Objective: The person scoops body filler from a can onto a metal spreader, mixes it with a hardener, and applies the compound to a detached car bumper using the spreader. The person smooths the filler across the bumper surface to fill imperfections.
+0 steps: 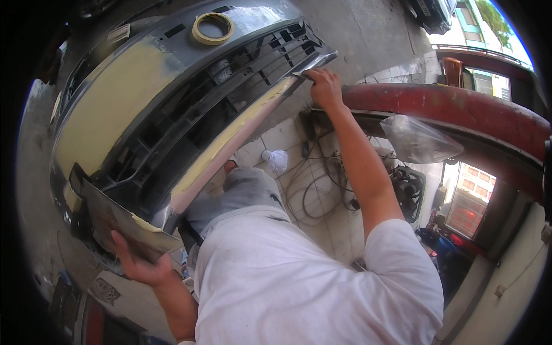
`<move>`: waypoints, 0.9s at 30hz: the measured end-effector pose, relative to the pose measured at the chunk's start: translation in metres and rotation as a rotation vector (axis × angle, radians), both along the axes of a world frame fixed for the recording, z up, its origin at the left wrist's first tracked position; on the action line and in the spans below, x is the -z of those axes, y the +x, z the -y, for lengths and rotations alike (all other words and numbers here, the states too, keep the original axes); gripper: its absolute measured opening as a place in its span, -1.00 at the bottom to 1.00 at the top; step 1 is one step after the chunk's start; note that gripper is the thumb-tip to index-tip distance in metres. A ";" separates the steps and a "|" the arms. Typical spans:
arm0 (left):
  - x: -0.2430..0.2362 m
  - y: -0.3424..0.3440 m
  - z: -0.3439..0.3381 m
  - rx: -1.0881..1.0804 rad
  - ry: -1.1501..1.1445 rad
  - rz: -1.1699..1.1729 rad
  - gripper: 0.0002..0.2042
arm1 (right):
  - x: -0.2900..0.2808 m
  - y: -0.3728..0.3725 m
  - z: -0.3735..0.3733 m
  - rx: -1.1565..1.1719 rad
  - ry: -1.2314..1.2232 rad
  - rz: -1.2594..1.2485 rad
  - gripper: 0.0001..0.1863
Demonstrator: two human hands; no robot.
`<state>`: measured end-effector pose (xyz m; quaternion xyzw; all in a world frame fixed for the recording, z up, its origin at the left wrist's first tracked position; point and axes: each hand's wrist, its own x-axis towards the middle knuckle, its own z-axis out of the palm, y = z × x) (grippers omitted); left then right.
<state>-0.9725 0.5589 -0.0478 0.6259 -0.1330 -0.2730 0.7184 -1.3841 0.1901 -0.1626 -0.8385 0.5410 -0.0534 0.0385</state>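
A grey car bumper (192, 26) with patches of yellow body filler (115, 109) lies slanting in front of me. Along its near edge runs a strip of yellow filler (230, 135) above a pinkish band. My right hand (326, 89) is closed at the far end of this strip, by the bumper's corner; what its fingers pinch is too small to make out. At the near end, my left hand (141, 261) supports a flat dark board (123, 215), thumb showing and other fingers hidden. A dab of yellow filler clings to the board's edge.
A roll of masking tape (213, 29) rests on the bumper. To the right are a red bumper (448, 109) and a clear plastic bag (420, 141). Cables (313, 192) and a crumpled white item (276, 160) lie on the tiled floor.
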 end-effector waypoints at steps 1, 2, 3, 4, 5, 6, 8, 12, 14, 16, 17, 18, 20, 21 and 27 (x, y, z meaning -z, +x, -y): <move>0.002 0.005 0.001 0.008 0.002 0.006 -0.56 | -0.002 0.004 -0.003 -0.012 0.001 0.021 -0.56; 0.003 0.010 0.004 0.015 -0.005 -0.001 -0.56 | -0.003 0.007 -0.006 -0.023 0.002 0.041 -0.57; 0.005 0.013 0.005 0.017 -0.007 -0.018 -0.56 | -0.004 0.012 -0.010 -0.043 -0.009 0.060 -0.58; 0.006 0.018 0.007 0.022 -0.010 -0.036 -0.57 | -0.007 0.017 -0.014 -0.061 -0.019 0.078 -0.59; 0.008 0.022 0.007 0.021 -0.009 -0.063 -0.57 | -0.010 0.022 -0.018 -0.078 -0.028 0.096 -0.60; 0.009 0.025 0.008 0.036 -0.011 -0.077 -0.57 | -0.013 0.026 -0.021 -0.086 -0.020 0.104 -0.58; 0.011 0.030 0.011 0.081 -0.022 -0.090 -0.57 | -0.019 0.035 -0.027 -0.101 -0.004 0.121 -0.54; 0.008 0.035 0.023 0.049 0.005 -0.149 -0.55 | -0.027 0.049 -0.039 -0.112 -0.003 0.134 -0.56; 0.009 0.039 0.024 0.053 0.023 -0.161 -0.54 | -0.028 0.054 -0.046 -0.097 -0.022 0.154 -0.59; 0.014 0.043 0.022 0.077 0.025 -0.124 -0.52 | -0.035 0.056 -0.054 -0.106 0.022 0.148 -0.55; 0.019 0.043 0.021 0.090 0.018 -0.086 -0.52 | -0.039 0.057 -0.060 -0.111 0.043 0.145 -0.53; 0.020 0.043 0.022 0.088 0.027 -0.105 -0.51 | -0.040 0.056 -0.066 -0.118 0.044 0.167 -0.52; 0.014 0.040 0.029 0.064 0.058 -0.199 -0.50 | -0.044 0.056 -0.078 -0.141 0.041 0.212 -0.51; 0.012 0.036 0.033 0.082 0.060 -0.243 -0.50 | -0.049 0.053 -0.084 -0.150 0.065 0.199 -0.50; -0.011 -0.017 0.084 0.320 0.014 -0.489 -0.55 | -0.138 0.080 -0.154 -0.064 0.101 0.535 -0.55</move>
